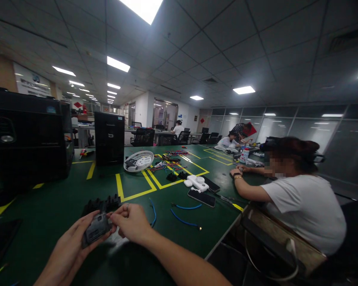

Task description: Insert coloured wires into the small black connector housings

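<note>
My left hand [74, 238] is closed around a small grey box-shaped device [98, 228], held low over the green table [167, 198]. The fingertips of my right hand [131, 222] pinch at the right edge of that device; whatever lies between them is too small to make out. Just behind the device stand black plastic parts [103, 203] with several upright prongs. To the right of my right hand lie blue cables [185, 219], one with a brass-coloured end. Something pale and blurred shows under my hands.
Two black computer towers [109, 139] stand at the left. A white round basket-like grille [139, 161], loose wires [170, 163], a white device [197, 182] and a phone [201, 197] lie farther back. A person [301, 198] sits at the right edge.
</note>
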{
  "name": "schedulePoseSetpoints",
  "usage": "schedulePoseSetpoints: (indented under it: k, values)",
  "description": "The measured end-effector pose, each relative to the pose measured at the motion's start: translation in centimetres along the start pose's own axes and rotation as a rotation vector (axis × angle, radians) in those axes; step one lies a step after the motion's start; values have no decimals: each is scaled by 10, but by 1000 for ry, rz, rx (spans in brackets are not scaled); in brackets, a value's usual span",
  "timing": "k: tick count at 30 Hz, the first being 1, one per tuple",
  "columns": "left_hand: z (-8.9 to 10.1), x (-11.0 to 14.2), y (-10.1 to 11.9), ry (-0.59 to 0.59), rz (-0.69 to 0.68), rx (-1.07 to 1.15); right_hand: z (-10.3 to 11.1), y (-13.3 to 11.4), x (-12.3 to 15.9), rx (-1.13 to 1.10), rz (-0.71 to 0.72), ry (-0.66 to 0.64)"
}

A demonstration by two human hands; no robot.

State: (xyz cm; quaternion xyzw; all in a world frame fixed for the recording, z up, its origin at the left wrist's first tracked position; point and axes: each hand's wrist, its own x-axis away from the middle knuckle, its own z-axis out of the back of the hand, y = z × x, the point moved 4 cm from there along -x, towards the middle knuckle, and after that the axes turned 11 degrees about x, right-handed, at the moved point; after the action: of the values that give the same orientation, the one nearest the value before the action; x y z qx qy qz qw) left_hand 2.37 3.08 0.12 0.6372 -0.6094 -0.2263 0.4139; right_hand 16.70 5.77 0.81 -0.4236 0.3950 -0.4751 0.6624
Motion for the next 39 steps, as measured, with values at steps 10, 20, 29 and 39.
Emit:
schedulePoseSetpoints:
  k: [10,20,29,39]
  values:
    - [-10,4,1,-158,-144,139,5,-22,4,-39,47,-88]
    - [-15,2,-9,-295,-101,244,0,-17,6,12,57,-67]
    - [-16,4,-11,-365,-121,218,1,-16,6,-32,86,-74]
    - [-23,7,-15,-439,-111,251,5,-17,7,-20,105,-66]
